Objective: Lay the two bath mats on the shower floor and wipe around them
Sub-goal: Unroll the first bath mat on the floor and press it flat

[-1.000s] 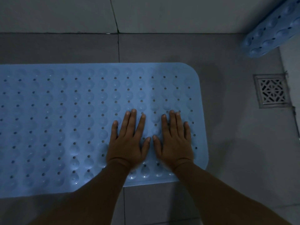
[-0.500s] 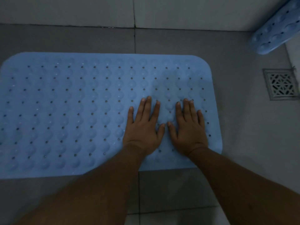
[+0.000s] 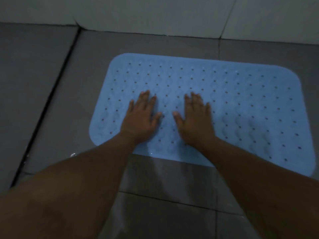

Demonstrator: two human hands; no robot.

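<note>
Both hands now lie flat nearer the blue bath mat's (image 3: 233, 104) left end, the left hand (image 3: 140, 118) and right hand (image 3: 195, 121) spread further apart than before.

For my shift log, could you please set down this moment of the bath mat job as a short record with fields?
setting: grey tiled shower floor meeting a pale wall
mat: one blue bath mat with rows of small holes, lying flat on the floor
left hand: left hand palm down on the mat, fingers spread
right hand: right hand palm down on the mat, beside the left, not touching it
second mat: not in view
wiping cloth: none in view
</note>
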